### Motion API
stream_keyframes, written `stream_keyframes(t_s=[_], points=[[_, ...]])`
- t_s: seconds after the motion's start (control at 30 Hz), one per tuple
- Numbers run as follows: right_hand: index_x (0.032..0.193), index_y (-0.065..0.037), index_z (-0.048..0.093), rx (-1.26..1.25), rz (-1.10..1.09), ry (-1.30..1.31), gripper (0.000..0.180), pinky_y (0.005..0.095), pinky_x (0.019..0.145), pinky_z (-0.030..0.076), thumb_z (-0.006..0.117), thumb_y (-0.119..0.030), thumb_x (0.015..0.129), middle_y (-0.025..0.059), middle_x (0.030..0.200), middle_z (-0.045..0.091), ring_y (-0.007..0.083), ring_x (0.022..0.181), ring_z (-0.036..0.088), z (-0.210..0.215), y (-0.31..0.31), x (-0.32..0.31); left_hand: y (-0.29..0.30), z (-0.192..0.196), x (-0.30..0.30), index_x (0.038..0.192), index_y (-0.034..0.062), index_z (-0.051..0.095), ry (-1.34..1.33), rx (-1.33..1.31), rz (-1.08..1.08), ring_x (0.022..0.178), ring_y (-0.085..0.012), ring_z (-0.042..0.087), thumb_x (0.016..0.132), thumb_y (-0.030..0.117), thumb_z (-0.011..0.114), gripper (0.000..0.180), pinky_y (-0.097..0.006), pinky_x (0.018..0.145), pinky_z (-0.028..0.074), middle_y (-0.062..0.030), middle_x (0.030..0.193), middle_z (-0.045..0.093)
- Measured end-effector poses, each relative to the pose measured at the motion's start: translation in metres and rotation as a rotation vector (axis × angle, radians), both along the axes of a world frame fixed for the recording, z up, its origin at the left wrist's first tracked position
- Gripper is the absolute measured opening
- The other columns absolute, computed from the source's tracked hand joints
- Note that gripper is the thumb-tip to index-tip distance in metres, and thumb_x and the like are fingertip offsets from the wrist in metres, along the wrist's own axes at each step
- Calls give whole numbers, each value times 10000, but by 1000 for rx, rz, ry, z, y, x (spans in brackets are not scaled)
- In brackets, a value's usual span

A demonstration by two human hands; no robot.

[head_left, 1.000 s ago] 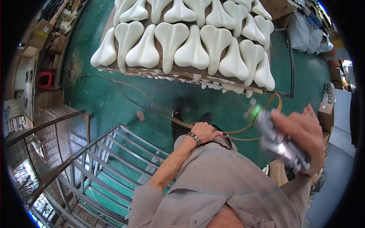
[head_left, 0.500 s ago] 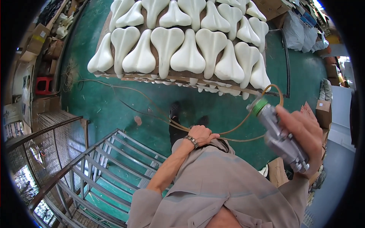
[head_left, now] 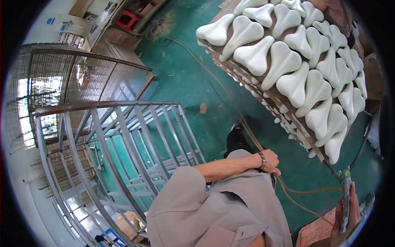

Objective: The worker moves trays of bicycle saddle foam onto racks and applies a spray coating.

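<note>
White saddle-shaped pieces (head_left: 284,64) crowd a brown board (head_left: 268,33), left grip (head_left: 270,161) closed round hose (head_left: 252,138), right grip (head_left: 345,208) round metal tool (head_left: 346,191).

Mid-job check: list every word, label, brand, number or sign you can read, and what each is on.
I don't copy out wording; marks stand here:
Pinkish sheet, lower right: rows of red writing, too small to read reliably.
Pale wall, upper left: small blue marking.
Silver tool: no lettering legible.
White saddle-shaped pieces: none visible.
</note>
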State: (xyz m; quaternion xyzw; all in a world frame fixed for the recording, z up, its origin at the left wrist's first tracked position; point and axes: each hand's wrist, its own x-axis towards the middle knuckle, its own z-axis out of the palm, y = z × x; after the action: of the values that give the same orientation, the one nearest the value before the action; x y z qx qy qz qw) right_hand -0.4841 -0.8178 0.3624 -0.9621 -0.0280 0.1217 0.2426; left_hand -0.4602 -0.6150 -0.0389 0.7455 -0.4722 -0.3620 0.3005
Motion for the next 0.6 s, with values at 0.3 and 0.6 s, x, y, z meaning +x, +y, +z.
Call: stream_keyframes(t_s=[0.3,0.6], points=[[1346,97,648,-47,-401,-102,704,378,812,502,708,-405,856,157,924,697,267,848,686,-15,4,-13,1,13,14,847,0,783,96,225,-76,855,-413,727,958,717,519,772,-484,785,574,-232,831,738],[1296,89,678,-59,-248,-207,646,332,746,484,736,-328,806,143,891,671,261,770,630,-7,-14,16,-4,13,16,851,94,821,64,242,-77,838,-399,712,1010,680,466,703,-490,773,557,-204,812,738]])
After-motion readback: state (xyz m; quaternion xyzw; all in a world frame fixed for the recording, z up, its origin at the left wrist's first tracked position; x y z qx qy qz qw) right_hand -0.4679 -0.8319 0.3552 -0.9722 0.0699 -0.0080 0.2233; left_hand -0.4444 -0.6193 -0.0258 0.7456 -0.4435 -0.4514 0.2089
